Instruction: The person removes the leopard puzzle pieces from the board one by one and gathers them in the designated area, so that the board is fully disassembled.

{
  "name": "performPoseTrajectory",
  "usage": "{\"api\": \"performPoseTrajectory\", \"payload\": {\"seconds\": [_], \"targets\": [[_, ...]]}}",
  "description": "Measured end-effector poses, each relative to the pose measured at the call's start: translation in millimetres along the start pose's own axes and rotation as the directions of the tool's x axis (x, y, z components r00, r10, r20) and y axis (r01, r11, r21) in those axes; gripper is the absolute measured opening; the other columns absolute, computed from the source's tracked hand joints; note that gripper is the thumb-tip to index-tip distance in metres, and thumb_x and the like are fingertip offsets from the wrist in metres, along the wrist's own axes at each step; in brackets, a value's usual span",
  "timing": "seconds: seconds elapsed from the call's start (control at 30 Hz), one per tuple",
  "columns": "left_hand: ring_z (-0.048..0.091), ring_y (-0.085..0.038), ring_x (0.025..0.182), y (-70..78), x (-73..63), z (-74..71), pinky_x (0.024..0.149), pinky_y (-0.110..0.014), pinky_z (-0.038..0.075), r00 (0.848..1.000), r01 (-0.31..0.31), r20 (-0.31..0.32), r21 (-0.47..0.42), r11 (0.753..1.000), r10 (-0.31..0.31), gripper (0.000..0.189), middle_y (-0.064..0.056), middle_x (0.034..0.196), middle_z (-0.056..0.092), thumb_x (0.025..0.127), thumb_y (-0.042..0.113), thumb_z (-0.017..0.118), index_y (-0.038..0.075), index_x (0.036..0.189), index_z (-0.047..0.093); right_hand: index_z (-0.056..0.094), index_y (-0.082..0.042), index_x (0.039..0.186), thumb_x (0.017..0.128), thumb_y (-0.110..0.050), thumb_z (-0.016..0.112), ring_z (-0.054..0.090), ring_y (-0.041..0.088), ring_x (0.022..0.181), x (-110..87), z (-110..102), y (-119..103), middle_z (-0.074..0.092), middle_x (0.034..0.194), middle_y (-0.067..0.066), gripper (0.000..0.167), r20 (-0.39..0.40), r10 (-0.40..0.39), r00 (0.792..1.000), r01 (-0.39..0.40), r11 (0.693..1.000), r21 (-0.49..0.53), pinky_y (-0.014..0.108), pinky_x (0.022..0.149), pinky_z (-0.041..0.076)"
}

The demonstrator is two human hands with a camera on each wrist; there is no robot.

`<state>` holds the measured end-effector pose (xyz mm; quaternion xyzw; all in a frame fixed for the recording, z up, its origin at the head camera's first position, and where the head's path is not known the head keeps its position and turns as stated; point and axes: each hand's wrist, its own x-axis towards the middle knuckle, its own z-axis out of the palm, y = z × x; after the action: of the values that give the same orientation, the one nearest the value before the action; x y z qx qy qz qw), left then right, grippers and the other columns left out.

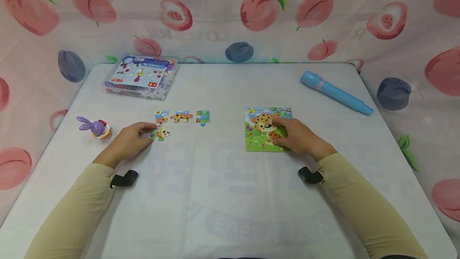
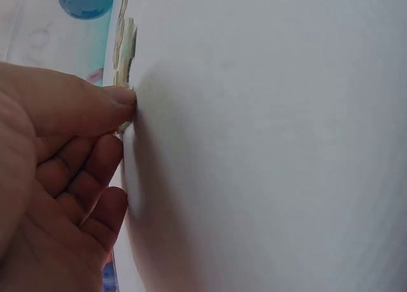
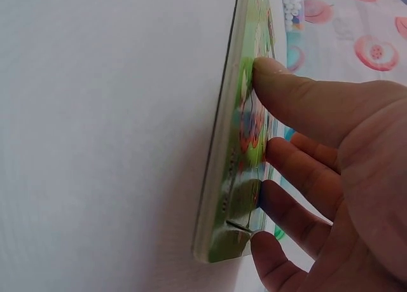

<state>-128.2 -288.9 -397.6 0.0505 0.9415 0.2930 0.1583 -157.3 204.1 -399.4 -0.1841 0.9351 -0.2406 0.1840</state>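
Observation:
On the left, a small leopard-face puzzle piece (image 1: 163,133) lies at the fingertips of my left hand (image 1: 130,141); thumb and index finger pinch its left side. The left wrist view shows the thumb (image 2: 117,107) right at the edge of the flat pieces, other fingers bent behind it. Just above lie three more pieces: a blue-topped one (image 1: 161,116), a spotted one (image 1: 181,116) and a green one (image 1: 203,116). My right hand (image 1: 302,136) rests on the right part of a leopard puzzle board (image 1: 253,141), fingers (image 3: 299,171) spread, touching its picture surface.
A purple rabbit figure (image 1: 96,128) stands left of my left hand. Behind it is a clear plastic box (image 1: 138,76) with a printed label and small colourful parts. At the back right lies a blue tube-shaped object (image 1: 336,92). White cloth (image 1: 223,203) covers the table.

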Motion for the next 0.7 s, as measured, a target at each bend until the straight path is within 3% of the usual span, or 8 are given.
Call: {"api": "performPoseTrajectory", "payload": {"seconds": [0.27,0.6,0.7], "targets": [[0.041,-0.047,0.133,9.3,-3.3,-1.7,0.108,-0.062,0.031,1.000,0.001,0.016,0.005,1.000,-0.001,0.054,-0.024,0.147,0.045,0.095,0.014,0.064,0.002,0.145,0.048,0.043,0.000,0.149,0.093,-0.024,0.073,0.043,0.041,0.132,-0.5,-1,-2,0.050,0.143,0.022,0.069,0.003,0.013,1.000,-0.013,1.000,0.008,0.056,0.110,0.032],[0.032,-0.044,0.141,44.8,2.3,7.5,0.112,-0.060,0.026,0.995,-0.104,-0.007,-0.008,0.995,0.104,0.058,-0.024,0.150,0.042,0.092,0.012,0.069,-0.001,0.145,0.048,0.042,0.000,0.150,0.093,-0.023,0.073,0.043,0.041,0.130,-1.9,0,-2,0.050,0.143,0.022,0.069,-0.001,0.016,1.000,-0.016,1.000,0.002,0.056,0.109,0.032],[0.037,-0.042,0.138,54.3,5.3,14.2,0.111,-0.058,0.030,0.992,-0.129,-0.004,-0.021,0.991,0.128,0.059,-0.022,0.149,0.043,0.092,0.012,0.068,-0.001,0.145,0.047,0.042,0.000,0.150,0.093,-0.023,0.073,0.043,0.041,0.129,-1.6,0,-3,0.051,0.142,0.022,0.069,-0.005,0.014,1.000,-0.014,1.000,-0.001,0.056,0.108,0.033]]}}
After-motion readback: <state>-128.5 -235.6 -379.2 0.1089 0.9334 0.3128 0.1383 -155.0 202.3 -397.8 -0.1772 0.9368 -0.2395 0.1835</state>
